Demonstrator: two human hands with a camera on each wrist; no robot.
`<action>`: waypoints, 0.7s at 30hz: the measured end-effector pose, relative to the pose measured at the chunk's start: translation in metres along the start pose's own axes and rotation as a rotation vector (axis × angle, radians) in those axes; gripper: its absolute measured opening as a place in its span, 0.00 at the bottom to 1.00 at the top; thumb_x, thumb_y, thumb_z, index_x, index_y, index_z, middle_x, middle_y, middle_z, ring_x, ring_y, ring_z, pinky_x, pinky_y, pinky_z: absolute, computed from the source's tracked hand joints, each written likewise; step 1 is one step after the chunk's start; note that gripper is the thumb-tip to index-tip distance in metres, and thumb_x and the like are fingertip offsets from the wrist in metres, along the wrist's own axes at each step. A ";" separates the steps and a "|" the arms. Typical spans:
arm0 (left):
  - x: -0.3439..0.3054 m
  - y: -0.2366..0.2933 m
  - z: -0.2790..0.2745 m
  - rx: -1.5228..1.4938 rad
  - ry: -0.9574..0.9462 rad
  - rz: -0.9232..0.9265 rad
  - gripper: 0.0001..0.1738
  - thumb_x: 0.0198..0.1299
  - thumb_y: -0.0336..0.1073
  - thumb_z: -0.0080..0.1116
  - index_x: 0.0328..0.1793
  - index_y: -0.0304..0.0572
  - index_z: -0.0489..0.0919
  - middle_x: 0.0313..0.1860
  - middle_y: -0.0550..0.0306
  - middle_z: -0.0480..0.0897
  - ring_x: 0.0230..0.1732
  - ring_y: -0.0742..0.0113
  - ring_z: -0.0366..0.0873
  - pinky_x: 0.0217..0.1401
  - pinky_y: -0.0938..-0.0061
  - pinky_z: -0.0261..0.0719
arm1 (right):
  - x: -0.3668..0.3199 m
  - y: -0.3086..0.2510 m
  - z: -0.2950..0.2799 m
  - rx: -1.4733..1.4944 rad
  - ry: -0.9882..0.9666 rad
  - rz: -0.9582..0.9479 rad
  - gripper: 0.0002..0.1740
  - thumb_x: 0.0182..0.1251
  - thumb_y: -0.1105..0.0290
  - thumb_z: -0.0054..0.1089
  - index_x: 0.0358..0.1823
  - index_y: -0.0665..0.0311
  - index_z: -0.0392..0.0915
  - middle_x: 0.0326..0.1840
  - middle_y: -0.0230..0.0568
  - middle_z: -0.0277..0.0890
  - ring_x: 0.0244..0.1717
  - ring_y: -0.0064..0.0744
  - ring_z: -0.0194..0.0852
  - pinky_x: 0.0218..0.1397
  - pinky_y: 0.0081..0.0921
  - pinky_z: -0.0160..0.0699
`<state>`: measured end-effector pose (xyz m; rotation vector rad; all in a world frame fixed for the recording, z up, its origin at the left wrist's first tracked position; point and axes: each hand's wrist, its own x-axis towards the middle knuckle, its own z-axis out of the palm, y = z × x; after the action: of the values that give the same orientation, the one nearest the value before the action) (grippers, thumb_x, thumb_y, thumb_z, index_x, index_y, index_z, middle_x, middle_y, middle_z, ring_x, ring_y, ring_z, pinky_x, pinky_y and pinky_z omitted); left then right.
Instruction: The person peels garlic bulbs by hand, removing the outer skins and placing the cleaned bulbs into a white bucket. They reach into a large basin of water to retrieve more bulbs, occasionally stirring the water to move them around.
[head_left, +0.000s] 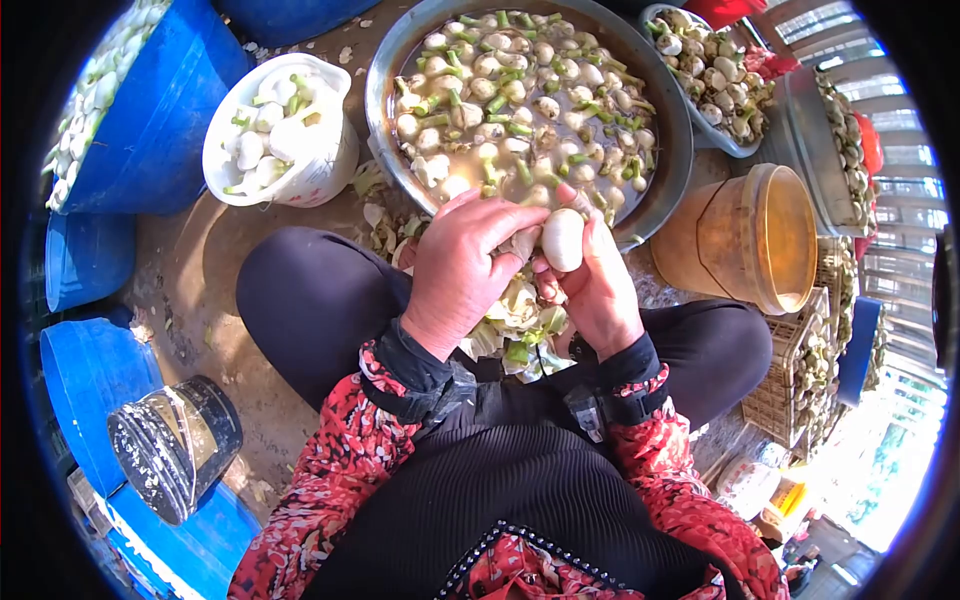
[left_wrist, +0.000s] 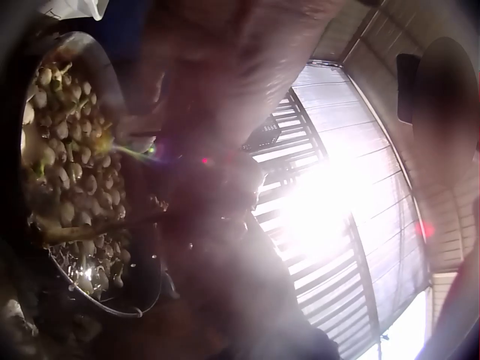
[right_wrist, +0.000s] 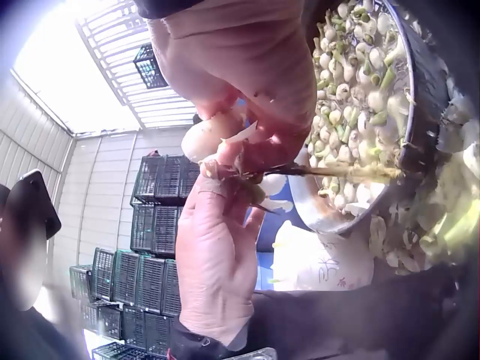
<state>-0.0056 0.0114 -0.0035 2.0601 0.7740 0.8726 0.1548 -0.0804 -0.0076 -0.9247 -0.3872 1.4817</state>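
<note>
A smooth white bulb is between the two hands, above the knees in the head view. My right hand grips it, with the thumb along its side. My left hand is curled against the bulb's other side, its finger and thumb meeting there. In the right wrist view the bulb sits under the right hand, and the left hand reaches up to it from below. A long thin brownish strip sticks out from between the hands; what it is I cannot tell.
A wide metal basin of bulbs in murky water stands in front. A white tub of bulbs is at its left, a tan bucket at its right. Blue bins and a dark bucket line the left. Peelings lie below the hands.
</note>
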 end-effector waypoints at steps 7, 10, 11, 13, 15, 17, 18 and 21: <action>-0.006 0.001 0.004 -0.227 0.074 -0.235 0.19 0.46 0.23 0.66 0.48 0.40 0.84 0.40 0.52 0.85 0.45 0.48 0.84 0.53 0.63 0.81 | 0.000 -0.007 0.007 -0.165 -0.055 0.045 0.32 0.84 0.52 0.43 0.80 0.61 0.55 0.52 0.39 0.78 0.38 0.25 0.79 0.39 0.21 0.79; 0.000 0.004 -0.006 0.163 0.147 -0.069 0.20 0.45 0.24 0.68 0.48 0.42 0.84 0.41 0.51 0.85 0.45 0.47 0.83 0.51 0.61 0.81 | 0.004 -0.008 0.001 -0.363 -0.010 -0.004 0.35 0.81 0.53 0.52 0.79 0.65 0.56 0.52 0.38 0.78 0.41 0.25 0.79 0.44 0.22 0.80; 0.000 0.003 -0.008 0.199 0.135 -0.055 0.21 0.47 0.24 0.68 0.51 0.44 0.84 0.43 0.51 0.85 0.46 0.47 0.83 0.51 0.61 0.81 | 0.001 -0.005 -0.001 -0.494 0.054 -0.020 0.35 0.78 0.53 0.57 0.76 0.67 0.59 0.52 0.38 0.78 0.43 0.24 0.79 0.45 0.22 0.79; -0.001 0.004 -0.004 0.157 0.101 -0.032 0.21 0.49 0.25 0.67 0.52 0.44 0.84 0.43 0.51 0.85 0.46 0.48 0.83 0.51 0.61 0.81 | -0.003 -0.005 -0.002 -0.623 0.122 -0.034 0.36 0.75 0.53 0.62 0.73 0.69 0.62 0.51 0.39 0.77 0.44 0.23 0.78 0.46 0.23 0.79; -0.002 0.001 0.003 0.080 0.065 -0.013 0.21 0.52 0.26 0.64 0.55 0.45 0.84 0.43 0.51 0.86 0.46 0.48 0.84 0.51 0.61 0.81 | -0.002 -0.009 0.004 -0.723 0.164 -0.113 0.31 0.68 0.54 0.70 0.59 0.71 0.69 0.45 0.37 0.78 0.43 0.21 0.75 0.46 0.22 0.77; -0.006 -0.001 0.000 0.096 -0.003 -0.020 0.19 0.53 0.27 0.65 0.53 0.44 0.84 0.44 0.51 0.86 0.46 0.48 0.84 0.50 0.61 0.81 | 0.002 -0.010 0.001 -0.867 0.166 -0.168 0.27 0.62 0.57 0.73 0.49 0.72 0.74 0.36 0.35 0.76 0.39 0.19 0.71 0.44 0.21 0.74; -0.006 -0.001 -0.003 0.102 -0.027 -0.026 0.19 0.53 0.27 0.66 0.53 0.44 0.85 0.45 0.50 0.86 0.46 0.48 0.84 0.50 0.61 0.82 | 0.002 -0.010 0.006 -0.855 0.161 -0.215 0.25 0.61 0.59 0.73 0.48 0.71 0.74 0.33 0.33 0.75 0.36 0.20 0.71 0.42 0.22 0.74; -0.008 0.000 -0.003 -0.002 0.026 -0.139 0.18 0.53 0.22 0.63 0.52 0.42 0.85 0.43 0.51 0.87 0.43 0.57 0.86 0.48 0.68 0.82 | 0.001 -0.018 0.004 -1.015 0.103 -0.192 0.24 0.60 0.62 0.73 0.50 0.71 0.75 0.37 0.36 0.77 0.38 0.20 0.71 0.43 0.22 0.74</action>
<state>-0.0129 0.0066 -0.0042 1.9706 0.9190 0.8236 0.1642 -0.0756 0.0070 -1.6828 -1.1702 1.0087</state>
